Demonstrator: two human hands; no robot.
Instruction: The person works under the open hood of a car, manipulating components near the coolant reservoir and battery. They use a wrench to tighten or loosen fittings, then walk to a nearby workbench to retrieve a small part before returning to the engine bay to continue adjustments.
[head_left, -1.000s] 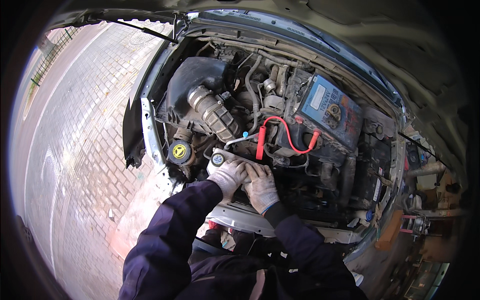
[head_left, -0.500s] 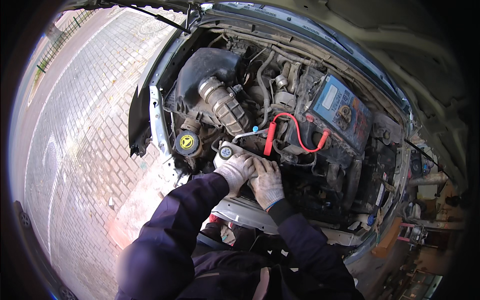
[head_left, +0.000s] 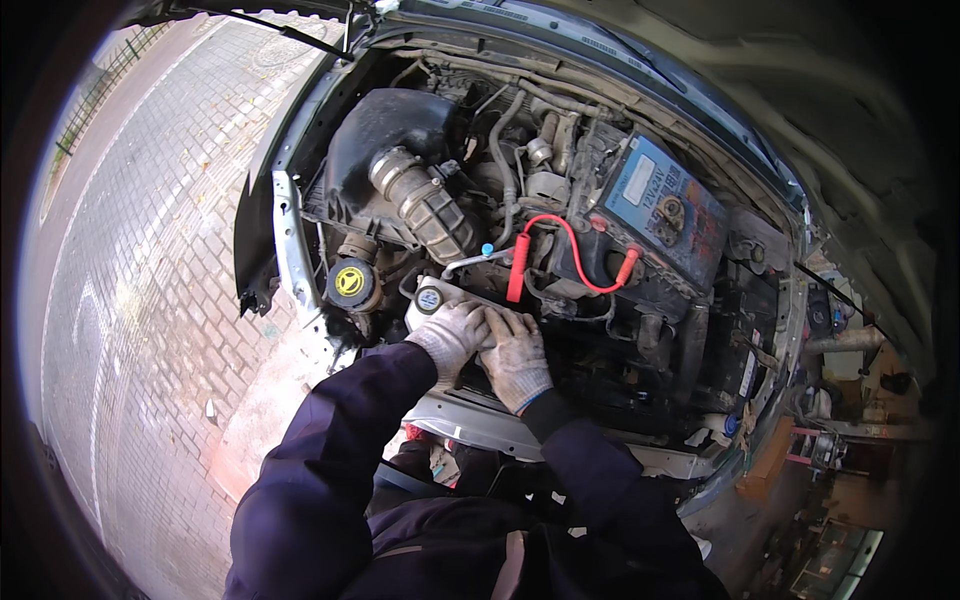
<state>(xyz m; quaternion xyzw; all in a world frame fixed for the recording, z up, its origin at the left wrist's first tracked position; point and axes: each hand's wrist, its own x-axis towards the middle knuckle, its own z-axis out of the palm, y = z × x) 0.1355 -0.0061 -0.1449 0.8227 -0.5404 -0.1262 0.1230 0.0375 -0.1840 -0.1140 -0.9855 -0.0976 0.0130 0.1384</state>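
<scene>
Both my hands wear off-white knit work gloves and meet over a whitish plastic fluid tank (head_left: 418, 318) at the front of a car's engine bay. My left hand (head_left: 455, 338) lies with bent fingers over the tank, just behind its round dark cap (head_left: 429, 300). Alongside it, my right hand (head_left: 516, 358) has its fingers wrapped over the tank's other end, touching the left fingertips. Most of the tank is hidden under the gloves. Beyond the hands, a red-handled test lead (head_left: 519, 267) stands with its cable looping to a red clamp (head_left: 627, 266) by a blue-topped battery-like box (head_left: 655, 205).
A black cap with a yellow emblem (head_left: 349, 283) sits left of the tank. Behind are a ribbed intake hose (head_left: 425, 205) and a black air box (head_left: 390, 140). The raised hood (head_left: 800, 110) hangs overhead. The metal front crossmember (head_left: 480, 425) runs before my body.
The whole scene has shifted slightly left in view as my head moved. Both hands remain on the tank, with little visible change in their grip.
</scene>
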